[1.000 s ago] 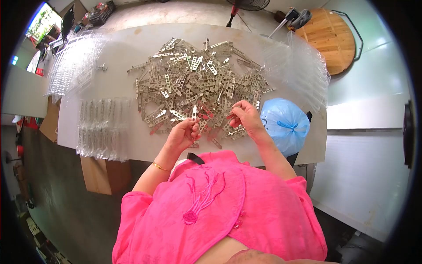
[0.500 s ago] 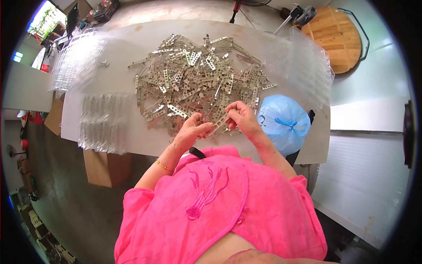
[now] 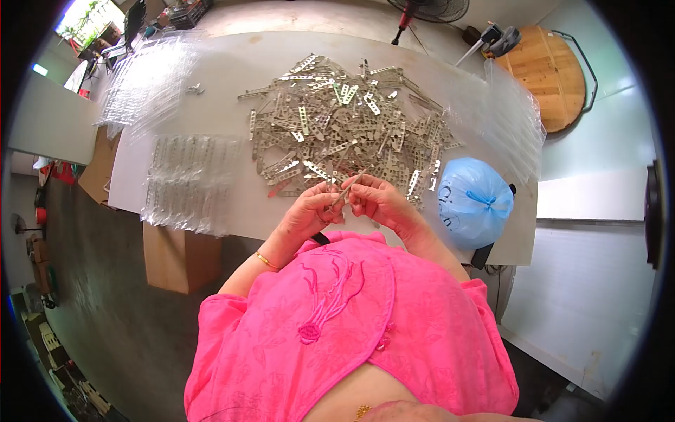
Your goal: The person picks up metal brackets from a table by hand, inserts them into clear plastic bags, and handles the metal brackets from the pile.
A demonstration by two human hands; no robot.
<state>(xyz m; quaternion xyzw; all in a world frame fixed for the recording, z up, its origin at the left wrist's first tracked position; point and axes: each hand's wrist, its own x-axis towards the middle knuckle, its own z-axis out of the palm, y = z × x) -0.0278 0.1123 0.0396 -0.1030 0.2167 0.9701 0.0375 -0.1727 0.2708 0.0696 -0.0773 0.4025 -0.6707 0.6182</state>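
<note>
Both hands meet at the near edge of a heap of flat, perforated metal strips (image 3: 337, 119). My left hand (image 3: 311, 209) is closed, its thumb and fingers pinching the lower end of a narrow metal strip (image 3: 346, 191). Around the strip's upper part, the fingers of my right hand (image 3: 383, 202) are closed too. The strip is tilted, seen nearly edge-on, and partly covered by the fingertips. Shiny and dull strips lie loosely across one another just beyond the hands.
Clear plastic trays (image 3: 188, 184) lie left on the white table (image 3: 242, 211), with more plastic trays (image 3: 144, 84) behind them. A tied blue bag (image 3: 474, 204) sits at the right, near plastic sheets (image 3: 510, 105). A cardboard box (image 3: 183, 259) stands below the table's left side.
My hands have come closer together, and the strip between them has turned from showing its flat face to nearly edge-on. The whole view has shifted slightly.
</note>
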